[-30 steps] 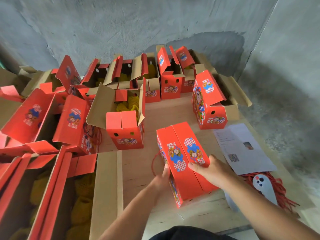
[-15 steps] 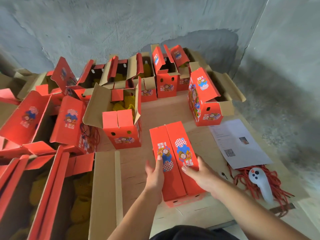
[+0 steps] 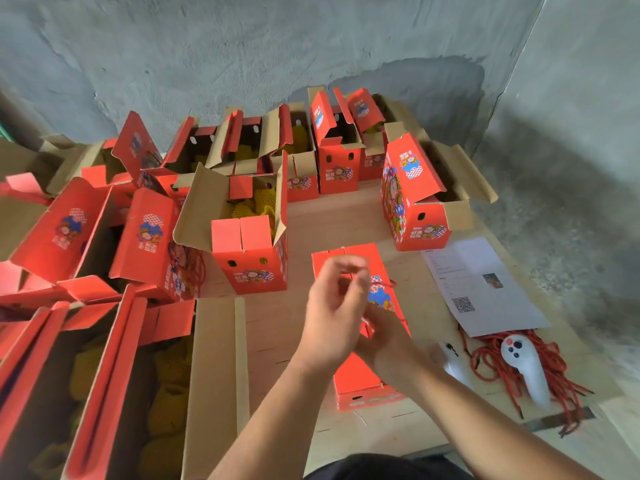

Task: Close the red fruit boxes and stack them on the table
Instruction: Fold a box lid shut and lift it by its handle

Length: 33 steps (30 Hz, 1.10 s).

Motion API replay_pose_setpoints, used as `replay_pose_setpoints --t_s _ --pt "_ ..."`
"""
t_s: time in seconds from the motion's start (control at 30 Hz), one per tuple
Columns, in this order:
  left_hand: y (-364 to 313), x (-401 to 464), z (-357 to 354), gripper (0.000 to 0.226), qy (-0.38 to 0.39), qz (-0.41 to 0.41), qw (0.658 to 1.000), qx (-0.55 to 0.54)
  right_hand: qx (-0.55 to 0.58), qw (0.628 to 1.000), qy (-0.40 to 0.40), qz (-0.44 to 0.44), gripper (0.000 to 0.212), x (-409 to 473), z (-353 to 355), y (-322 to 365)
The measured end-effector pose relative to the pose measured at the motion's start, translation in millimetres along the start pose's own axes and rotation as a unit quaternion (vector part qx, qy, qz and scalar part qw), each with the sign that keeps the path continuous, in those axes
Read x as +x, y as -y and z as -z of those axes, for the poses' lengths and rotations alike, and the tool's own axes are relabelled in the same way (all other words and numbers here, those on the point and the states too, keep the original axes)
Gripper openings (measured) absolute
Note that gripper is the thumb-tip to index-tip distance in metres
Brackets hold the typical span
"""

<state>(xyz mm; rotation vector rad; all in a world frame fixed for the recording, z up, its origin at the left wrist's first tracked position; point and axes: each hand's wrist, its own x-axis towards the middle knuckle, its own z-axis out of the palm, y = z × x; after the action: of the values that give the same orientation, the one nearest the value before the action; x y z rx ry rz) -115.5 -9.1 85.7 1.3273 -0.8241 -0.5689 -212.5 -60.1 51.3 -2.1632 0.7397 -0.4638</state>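
Red open boxes (image 3: 249, 251) crowd left of the closed box (image 3: 360, 375).

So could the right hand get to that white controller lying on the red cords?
Probably yes. The right hand is over the closed box, and bare table lies between it and the white controller, which rests uncovered on the red cords.

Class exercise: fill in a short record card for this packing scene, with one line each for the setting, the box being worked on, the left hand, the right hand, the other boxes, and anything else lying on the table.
setting: table against a grey wall
box in work: closed red box, lying flat near the table's front edge
left hand: raised above the box, blurred, fingers curled
right hand: over the box, partly hidden by the left; grip unclear
other boxes: open red boxes with flaps up, yellow netting inside some
also on table: printed sheet, white controller, red cords
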Motion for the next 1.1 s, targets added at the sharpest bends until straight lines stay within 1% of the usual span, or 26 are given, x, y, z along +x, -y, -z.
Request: replay_pose_setpoints --t_s 0.03,0.07,0.1,0.13,0.17,0.2,0.23,0.3,0.33,0.37,0.43,0.47,0.53,0.6,0.63,0.7,0.73,0.77,0.8,0.87,0.9,0.93,0.97,1.0,1.03,1.1 --pt "-9.4 0.0 -0.6 0.014 0.065 -0.051 0.994 0.073 0.002 1.000 -0.005 0.014 0.031 3.4 -2.0 7.6" --pt "-16.4 0.6 0.7 0.015 0.118 -0.093 0.978 0.147 0.037 0.999 -0.036 0.000 0.035 6.7 -2.9 13.2" --pt "-20.0 1.5 4.9 0.016 0.153 -0.121 0.958 0.212 0.094 0.994 -0.041 -0.031 0.043 9.4 -1.5 14.4" --pt "-21.1 3.0 11.8 0.017 0.160 -0.138 0.942 0.262 0.094 0.994 -0.017 -0.048 0.043 11.4 4.9 19.0" --pt "-20.6 4.6 20.1 0.019 0.136 -0.141 0.936 0.293 0.104 0.992 0.010 -0.067 0.038 15.1 13.4 21.7" --pt "-18.8 6.1 29.9 0.019 0.088 -0.125 0.942 0.298 0.201 0.975 0.007 -0.090 0.033 19.6 23.0 23.6" --pt "-16.2 7.2 39.9 0.017 0.030 -0.092 0.953 0.286 0.274 0.954 -0.019 -0.118 0.033 29.1 33.9 25.0" --pt "-7.5 8.2 57.2 0.012 -0.052 -0.008 0.961 0.270 0.315 0.939 -0.061 -0.122 0.040 45.6 58.7 38.2" --pt "-2.5 7.7 62.0 0.012 -0.057 0.037 0.961 0.267 0.327 0.937 -0.055 -0.111 0.038 52.4 68.2 48.5" --pt "2.9 5.9 63.6 0.012 -0.044 0.078 0.965 0.245 0.346 0.933 -0.044 -0.089 0.034 58.4 77.0 58.8" --pt "11.0 -1.9 58.6 0.011 -0.014 0.148 0.977 0.151 0.401 0.915 -0.028 -0.030 0.027 66.9 91.7 80.0" --pt "14.5 -6.8 54.7 0.013 -0.006 0.175 0.979 0.102 0.413 0.910 -0.018 -0.002 0.026 70.2 98.5 87.1" --pt "22.6 -17.2 50.7 0.020 -0.003 0.228 0.973 0.023 0.415 0.909 -0.018 0.028 0.030 74.2 108.7 92.0" --pt "27.5 -24.5 49.0 0.029 0.006 0.275 0.961 -0.016 0.409 0.912 -0.030 0.011 0.031 72.1 107.0 88.9" --pt "30.0 -26.4 48.9 0.031 0.008 0.292 0.956 -0.019 0.385 0.922 -0.034 -0.010 0.032 70.7 101.8 85.3" --pt "36.3 -29.8 48.9 0.029 0.023 0.314 0.949 -0.023 0.320 0.944 -0.038 -0.067 0.043 66.6 87.7 78.7" --pt "38.9 -31.7 47.5 0.028 0.037 0.317 0.947 -0.028 0.307 0.946 -0.035 -0.096 0.047 64.4 80.5 75.3" --pt "40.6 -33.8 44.6 0.028 0.050 0.317 0.946 -0.034 0.299 0.946 -0.030 -0.118 0.046 62.3 73.2 70.6" --pt "43.3 -35.3 42.1 0.030 0.056 0.320 0.945 -0.042 0.275 0.954 -0.020 -0.119 0.042 59.4 67.3 66.4" --pt "50.1 -41.4 36.5 0.042 0.072 0.323 0.942 -0.057 0.184 0.978 0.013 -0.092 0.025 55.5 62.5 55.2" --pt "53.3 -46.6 34.1 0.054 0.084 0.320 0.942 -0.045 0.160 0.983 0.022 -0.083 0.019 54.8 64.0 47.1" --pt "57.8 -52.4 31.2 0.069 0.089 0.313 0.945 -0.027 0.171 0.981 0.022 -0.089 0.017 54.9 68.8 40.2" --pt "61.5 -57.5 28.3 0.080 0.080 0.304 0.949 -0.010 0.222 0.969 0.021 -0.108 0.017 55.2 74.0 34.1" --pt "64.9 -60.9 25.5 0.086 0.065 0.289 0.955 0.002 0.276 0.951 0.028 -0.137 0.016 55.6 76.6 27.0" --pt "67.4 -62.0 22.2 0.088 0.050 0.269 0.961 0.031 0.300 0.938 0.045 -0.166 0.018 54.9 75.4 20.5" --pt "69.9 -58.6 15.4 0.089 0.019 0.210 0.966 0.150 0.227 0.948 0.111 -0.192 0.020 48.8 60.8 12.1"
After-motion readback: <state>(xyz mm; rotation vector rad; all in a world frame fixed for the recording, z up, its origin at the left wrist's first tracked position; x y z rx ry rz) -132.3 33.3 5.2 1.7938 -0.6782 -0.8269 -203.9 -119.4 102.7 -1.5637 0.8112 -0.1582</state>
